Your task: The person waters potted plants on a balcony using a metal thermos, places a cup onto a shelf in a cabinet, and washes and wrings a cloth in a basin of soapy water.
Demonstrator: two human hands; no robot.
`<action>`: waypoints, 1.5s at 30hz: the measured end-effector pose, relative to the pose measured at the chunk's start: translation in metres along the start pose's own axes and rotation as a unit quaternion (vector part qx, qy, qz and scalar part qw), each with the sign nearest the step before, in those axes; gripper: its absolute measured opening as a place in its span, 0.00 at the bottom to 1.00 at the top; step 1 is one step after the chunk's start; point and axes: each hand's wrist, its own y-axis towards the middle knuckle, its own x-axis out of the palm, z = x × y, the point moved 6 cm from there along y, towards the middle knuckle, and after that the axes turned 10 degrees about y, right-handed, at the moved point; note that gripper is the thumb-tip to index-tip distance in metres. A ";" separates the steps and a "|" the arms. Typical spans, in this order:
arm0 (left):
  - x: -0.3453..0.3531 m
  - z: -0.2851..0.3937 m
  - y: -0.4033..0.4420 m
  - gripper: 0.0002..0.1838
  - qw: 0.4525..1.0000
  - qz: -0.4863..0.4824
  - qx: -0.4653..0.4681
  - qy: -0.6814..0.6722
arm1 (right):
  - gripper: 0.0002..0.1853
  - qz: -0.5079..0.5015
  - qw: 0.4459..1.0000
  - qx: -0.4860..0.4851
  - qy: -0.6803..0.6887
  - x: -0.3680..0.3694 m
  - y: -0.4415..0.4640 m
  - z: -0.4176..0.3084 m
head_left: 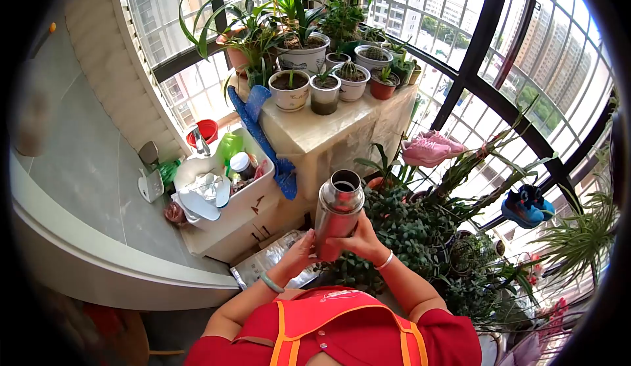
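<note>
Steel flask [337, 213], long axis nearly upright, mouth [346, 181] up; fingers [342, 242] of both hands [361, 240] curled around it

Bright barred windows [430, 14]; black frames [468, 79]; grey tiled wall [82, 149]

I see several potted plants [325, 91] standing on the pale tabletop [309, 127] near the window [469, 71]. A red bowl [208, 129] is at lower left; pink shoes [427, 150] and blue shoes [524, 214] are at right.

Qty: 1 flask [338, 211], 2 hands [359, 241], 2 bracelets [271, 283], 1 pr pink sneakers [424, 152].
</note>
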 end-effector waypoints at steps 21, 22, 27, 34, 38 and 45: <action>0.083 0.130 0.315 0.33 0.997 -0.061 -0.014 0.040 | 0.26 0.149 0.983 0.025 -0.101 -0.277 0.227 -0.053; 0.082 0.134 0.316 0.34 0.997 -0.054 -0.016 0.049 | 0.27 0.153 0.983 0.052 -0.089 -0.282 0.233 -0.049; 0.072 0.147 0.320 0.39 0.995 -0.030 -0.048 0.084 | 0.28 0.146 0.983 0.081 -0.071 -0.299 0.260 -0.034; 0.065 0.162 0.315 0.43 0.990 -0.047 -0.033 0.128 | 0.25 0.136 0.978 0.157 -0.033 -0.301 0.271 -0.033; 0.065 0.172 0.304 0.39 0.985 -0.002 -0.027 0.170 | 0.26 0.131 0.980 0.147 0.009 -0.302 0.273 -0.027; 0.062 0.185 0.295 0.44 0.971 -0.004 -0.012 0.240 | 0.29 0.146 0.971 0.182 0.051 -0.306 0.276 -0.017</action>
